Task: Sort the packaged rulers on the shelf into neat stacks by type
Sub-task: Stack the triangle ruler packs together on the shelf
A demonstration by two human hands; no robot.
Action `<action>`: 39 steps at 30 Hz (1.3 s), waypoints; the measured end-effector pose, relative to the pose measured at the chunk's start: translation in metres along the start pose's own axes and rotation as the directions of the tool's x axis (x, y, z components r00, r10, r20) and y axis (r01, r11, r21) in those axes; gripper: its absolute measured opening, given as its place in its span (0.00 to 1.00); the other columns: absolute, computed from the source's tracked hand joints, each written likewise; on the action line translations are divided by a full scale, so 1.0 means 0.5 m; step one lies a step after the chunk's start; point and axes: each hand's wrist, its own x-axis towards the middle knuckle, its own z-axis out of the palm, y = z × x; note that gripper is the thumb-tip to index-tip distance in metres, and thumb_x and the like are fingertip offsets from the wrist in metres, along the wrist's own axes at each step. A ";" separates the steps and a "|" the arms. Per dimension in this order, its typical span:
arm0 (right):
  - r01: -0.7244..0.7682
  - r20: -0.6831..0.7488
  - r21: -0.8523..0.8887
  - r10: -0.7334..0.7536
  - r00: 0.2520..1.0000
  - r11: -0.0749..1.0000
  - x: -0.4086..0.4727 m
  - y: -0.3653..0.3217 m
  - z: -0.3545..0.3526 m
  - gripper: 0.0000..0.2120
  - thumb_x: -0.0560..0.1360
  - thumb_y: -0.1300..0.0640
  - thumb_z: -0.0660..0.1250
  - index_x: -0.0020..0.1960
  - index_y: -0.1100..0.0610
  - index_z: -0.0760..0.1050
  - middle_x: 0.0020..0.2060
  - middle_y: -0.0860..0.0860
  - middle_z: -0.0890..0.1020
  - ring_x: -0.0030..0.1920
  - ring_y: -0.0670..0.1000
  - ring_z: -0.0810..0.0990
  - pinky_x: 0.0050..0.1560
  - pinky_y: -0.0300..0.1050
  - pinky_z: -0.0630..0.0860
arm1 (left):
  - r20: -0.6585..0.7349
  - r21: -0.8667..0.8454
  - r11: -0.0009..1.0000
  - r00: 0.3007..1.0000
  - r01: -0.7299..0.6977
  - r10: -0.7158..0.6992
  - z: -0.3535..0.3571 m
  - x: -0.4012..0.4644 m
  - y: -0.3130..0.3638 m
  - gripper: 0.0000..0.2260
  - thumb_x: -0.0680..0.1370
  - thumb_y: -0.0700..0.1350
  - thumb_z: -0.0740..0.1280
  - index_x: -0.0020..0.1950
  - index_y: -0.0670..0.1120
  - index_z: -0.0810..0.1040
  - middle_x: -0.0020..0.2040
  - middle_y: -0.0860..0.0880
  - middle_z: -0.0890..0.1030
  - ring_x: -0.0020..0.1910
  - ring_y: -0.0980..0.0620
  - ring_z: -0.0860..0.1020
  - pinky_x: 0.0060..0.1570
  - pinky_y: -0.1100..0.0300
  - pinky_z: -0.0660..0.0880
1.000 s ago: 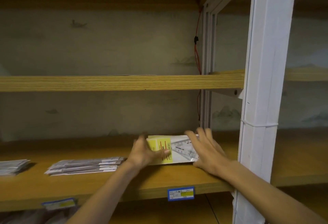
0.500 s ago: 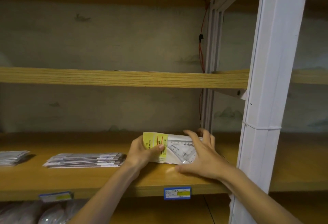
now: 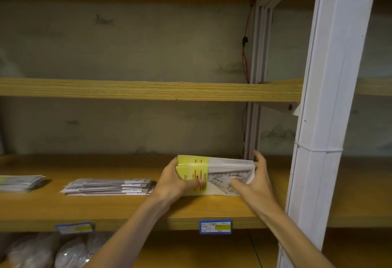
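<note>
A bundle of packaged set squares (image 3: 220,172), clear bags with yellow label ends, stands on edge on the wooden shelf (image 3: 127,210), tilted toward me. My left hand (image 3: 176,183) grips its yellow end, thumb across the front. My right hand (image 3: 254,180) holds the clear right end, thumb in front and fingers behind. To the left lies a flat stack of packaged straight rulers (image 3: 110,186). Another flat stack (image 3: 20,183) lies at the far left edge.
A white upright post (image 3: 324,140) stands close to my right arm. A higher shelf board (image 3: 148,89) runs across above. Blue price tags (image 3: 215,226) sit on the shelf's front edge. Bagged goods (image 3: 42,250) lie on the shelf below.
The set square bundle has been raised from lying low to standing higher on edge. My right hand shifted from resting flat on it to gripping its right end.
</note>
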 end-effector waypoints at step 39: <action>-0.060 -0.061 0.061 0.064 0.996 0.996 -0.007 -0.010 -0.001 0.18 0.74 0.62 0.70 0.58 0.55 0.67 0.48 0.51 0.78 0.45 0.48 0.82 0.35 0.37 0.79 | -0.023 -0.018 1.000 1.000 0.018 -0.018 0.002 -0.003 -0.004 0.26 0.64 0.42 0.80 0.57 0.51 0.71 0.50 0.49 0.83 0.48 0.54 0.82 0.44 0.60 0.78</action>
